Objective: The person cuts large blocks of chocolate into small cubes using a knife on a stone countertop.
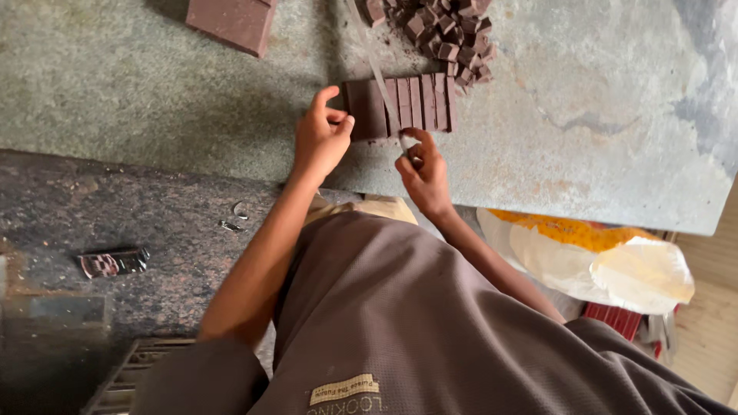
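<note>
The left hand (321, 137) presses its fingers on the brown slab's (400, 105) left end. The right hand (423, 173), fingers pinching a knife (378, 75), holds the blade across the slab's long axis, pointing away over the tabletop (600, 115).

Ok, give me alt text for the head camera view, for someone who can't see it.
Seen from above, a person's left hand steadies a brown slab scored into strips on a stone worktop, while the right hand draws a long thin blade across it. A pile of small brown cubes lies beyond, and another brown slab sits at the upper left.
</note>
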